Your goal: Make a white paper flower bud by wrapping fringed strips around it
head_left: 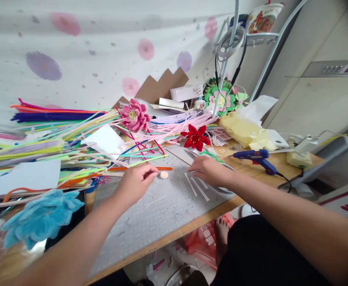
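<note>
My left hand (pixel 136 183) is above the grey cutting mat (pixel 159 230), its thumb and fingertips pinched together. Whatever is between them, if anything, is too small to name. Just right of those fingertips is a small round cream-coloured piece (pixel 164 174). An orange pipe cleaner (pixel 165 169) lies behind it. Farther right, my right hand (pixel 209 170) reaches low over the mat with fingers stretched and slightly bent. Narrow white strips (pixel 196 186) lie below its fingertips. A round dish (pixel 228 192) is partly hidden under that wrist, and a green pipe cleaner (pixel 210 155) shows behind the hand.
Bundles of coloured pipe cleaners (pixel 28 153) crowd the left and back. A blue flower (pixel 43 216), a pink flower (pixel 134 115) and a red flower (pixel 196 137) lie around the mat. A blue glue gun (pixel 257 159) with a cable rests at right, near a power strip (pixel 300 157).
</note>
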The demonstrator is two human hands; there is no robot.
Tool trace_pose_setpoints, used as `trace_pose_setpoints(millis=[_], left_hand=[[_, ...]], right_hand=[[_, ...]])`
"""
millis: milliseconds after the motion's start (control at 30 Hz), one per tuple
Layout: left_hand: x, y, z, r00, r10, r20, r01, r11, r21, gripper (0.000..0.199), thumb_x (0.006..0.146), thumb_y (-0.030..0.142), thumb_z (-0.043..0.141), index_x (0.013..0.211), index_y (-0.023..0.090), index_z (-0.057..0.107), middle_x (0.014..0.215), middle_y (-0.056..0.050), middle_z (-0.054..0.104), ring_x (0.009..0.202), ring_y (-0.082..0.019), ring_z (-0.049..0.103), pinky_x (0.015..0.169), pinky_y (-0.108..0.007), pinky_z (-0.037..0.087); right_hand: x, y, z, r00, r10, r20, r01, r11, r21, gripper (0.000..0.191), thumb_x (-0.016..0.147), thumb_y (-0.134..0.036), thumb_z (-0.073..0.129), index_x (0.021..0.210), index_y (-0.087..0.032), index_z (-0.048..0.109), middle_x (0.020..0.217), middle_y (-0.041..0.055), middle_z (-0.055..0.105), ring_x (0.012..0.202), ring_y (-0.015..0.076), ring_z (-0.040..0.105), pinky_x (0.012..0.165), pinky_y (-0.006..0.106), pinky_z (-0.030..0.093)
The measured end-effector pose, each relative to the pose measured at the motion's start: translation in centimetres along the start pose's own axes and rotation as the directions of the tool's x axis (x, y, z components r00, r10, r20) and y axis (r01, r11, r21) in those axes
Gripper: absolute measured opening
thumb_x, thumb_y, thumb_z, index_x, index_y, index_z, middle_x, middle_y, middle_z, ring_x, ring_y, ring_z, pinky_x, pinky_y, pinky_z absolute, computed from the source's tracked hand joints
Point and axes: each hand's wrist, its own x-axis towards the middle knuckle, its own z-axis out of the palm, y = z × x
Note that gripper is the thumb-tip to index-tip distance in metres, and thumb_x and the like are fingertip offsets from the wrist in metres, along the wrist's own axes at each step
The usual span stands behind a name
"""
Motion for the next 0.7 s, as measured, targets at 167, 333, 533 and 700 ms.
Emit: trace_pose_setpoints(millis=[167, 333, 533, 700], left_hand=[[-0.4, -2.5, 0.1, 0.989, -0.131, -0.065, 0.126, 0.990, -0.068, 0.019, 0.083, 0.032, 0.053, 0.083, 0.018, 0.066, 0.076, -0.003, 0.068, 0.068, -0.018, 0.059, 0.063, -0.028, 0.041], [-0.5, -3.5, -0.6, 0.957, -0.287, -0.044, 0.272, 0.937, -0.218, 0.020, 0.080, 0.036, 0.057, 0.085, 0.019, 0.066, 0.074, -0.002, 0.065, 0.067, -0.018, 0.056, 0.061, -0.029, 0.041], [-1.9, -0.2, 1.2, 0.950, -0.287, 0.123, 0.307, 0.786, -0.536, 0.016, 0.077, 0.031, 0.064, 0.088, 0.019, 0.065, 0.082, -0.003, 0.067, 0.076, -0.017, 0.060, 0.069, -0.028, 0.045], [-2.7, 1.8, 1.8, 0.929, -0.260, 0.262, 0.369, 0.631, -0.682, 0.014, 0.072, 0.027, 0.068, 0.082, 0.019, 0.062, 0.072, 0.001, 0.065, 0.066, -0.013, 0.057, 0.062, -0.025, 0.044]], right_hand=[[2.5, 0.4, 1.4, 0.994, -0.097, 0.050, 0.092, 0.991, 0.098, 0.024, 0.075, -0.017, 0.068, 0.099, -0.015, 0.072, 0.098, 0.0112, 0.068, 0.095, 0.0242, 0.061, 0.085, 0.031, 0.044], [2.8, 0.8, 1.5, 0.991, -0.120, 0.059, 0.104, 0.971, 0.216, 0.011, 0.071, -0.008, 0.065, 0.078, -0.015, 0.069, 0.086, 0.0083, 0.066, 0.087, 0.0224, 0.059, 0.081, 0.033, 0.044], [2.9, -2.4, -0.2, 0.994, -0.107, 0.038, 0.072, 0.853, 0.517, 0.002, 0.079, -0.015, 0.058, 0.080, -0.015, 0.060, 0.074, 0.0004, 0.063, 0.065, 0.0111, 0.058, 0.062, 0.022, 0.047], [3.3, -6.2, 0.0, 0.993, -0.105, -0.059, 0.104, 0.498, 0.861, 0.009, 0.072, -0.011, 0.059, 0.079, -0.016, 0.055, 0.073, -0.0018, 0.057, 0.064, 0.0098, 0.053, 0.063, 0.024, 0.045]])
